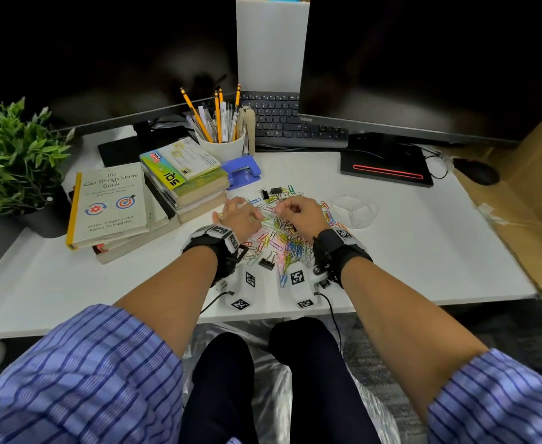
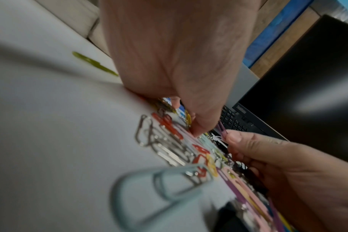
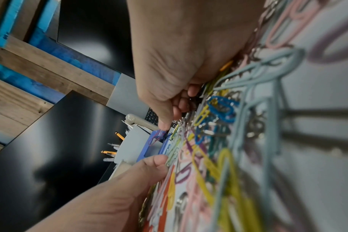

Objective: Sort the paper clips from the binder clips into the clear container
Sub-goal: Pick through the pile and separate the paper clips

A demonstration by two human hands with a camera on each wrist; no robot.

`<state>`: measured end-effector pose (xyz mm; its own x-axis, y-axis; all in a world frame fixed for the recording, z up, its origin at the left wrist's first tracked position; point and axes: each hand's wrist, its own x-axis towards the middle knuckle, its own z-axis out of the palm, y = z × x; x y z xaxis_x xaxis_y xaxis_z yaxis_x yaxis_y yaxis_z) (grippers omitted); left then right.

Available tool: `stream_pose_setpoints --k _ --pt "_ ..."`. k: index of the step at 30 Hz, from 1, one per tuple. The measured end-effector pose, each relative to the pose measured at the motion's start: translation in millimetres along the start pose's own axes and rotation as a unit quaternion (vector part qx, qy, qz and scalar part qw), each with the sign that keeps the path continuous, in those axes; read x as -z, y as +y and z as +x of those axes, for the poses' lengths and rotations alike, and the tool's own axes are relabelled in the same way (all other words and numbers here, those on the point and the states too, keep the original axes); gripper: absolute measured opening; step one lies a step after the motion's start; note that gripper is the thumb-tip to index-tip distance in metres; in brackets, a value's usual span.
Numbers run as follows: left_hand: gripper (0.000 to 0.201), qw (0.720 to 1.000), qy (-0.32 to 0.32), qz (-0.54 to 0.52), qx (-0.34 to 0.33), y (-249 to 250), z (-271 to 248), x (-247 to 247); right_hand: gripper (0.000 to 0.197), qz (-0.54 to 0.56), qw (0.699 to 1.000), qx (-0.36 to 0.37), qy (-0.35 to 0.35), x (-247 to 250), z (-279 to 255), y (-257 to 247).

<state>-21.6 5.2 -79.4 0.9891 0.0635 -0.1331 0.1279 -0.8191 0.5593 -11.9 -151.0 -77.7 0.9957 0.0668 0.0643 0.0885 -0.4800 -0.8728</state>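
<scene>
A heap of coloured paper clips (image 1: 282, 238) lies on the white desk (image 1: 423, 251), with black binder clips at its far edge (image 1: 275, 190) and near edge (image 1: 267, 263). The clear round divided container (image 1: 364, 216) stands just right of the heap. My right hand (image 1: 283, 209) hovers over the heap's far side and pinches a purple paper clip (image 2: 221, 128) (image 3: 156, 138) between thumb and finger. My left hand (image 1: 247, 210) sits on the heap's left side, its fingertips (image 2: 196, 131) touching the clips; I see nothing gripped in it.
A stack of books (image 1: 183, 177) and a blue hole punch (image 1: 242, 171) stand left of the heap. Behind are a white pencil cup (image 1: 221, 142), a keyboard (image 1: 282, 123) and two dark monitors. A plant (image 1: 13, 155) is far left. The desk's front edge is near my wrists.
</scene>
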Motion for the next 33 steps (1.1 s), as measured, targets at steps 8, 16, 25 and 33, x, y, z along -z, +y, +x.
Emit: stream_pose_setpoints --k 8,16,25,33 --pt "0.024 0.998 0.026 -0.053 -0.002 -6 3 6 0.020 -0.018 1.000 -0.005 0.023 2 -6 1" --pt "0.011 0.940 0.091 -0.328 -0.027 -21 -7 6 0.022 -0.115 0.989 0.071 0.051 -8 -4 -2" --pt "0.028 0.897 0.130 -0.422 -0.031 -27 -10 7 0.025 -0.224 0.970 0.094 -0.003 -15 5 -3" --pt "0.025 0.916 0.102 -0.387 -0.028 -23 -11 10 0.022 -0.221 0.972 0.081 -0.002 -17 3 -5"
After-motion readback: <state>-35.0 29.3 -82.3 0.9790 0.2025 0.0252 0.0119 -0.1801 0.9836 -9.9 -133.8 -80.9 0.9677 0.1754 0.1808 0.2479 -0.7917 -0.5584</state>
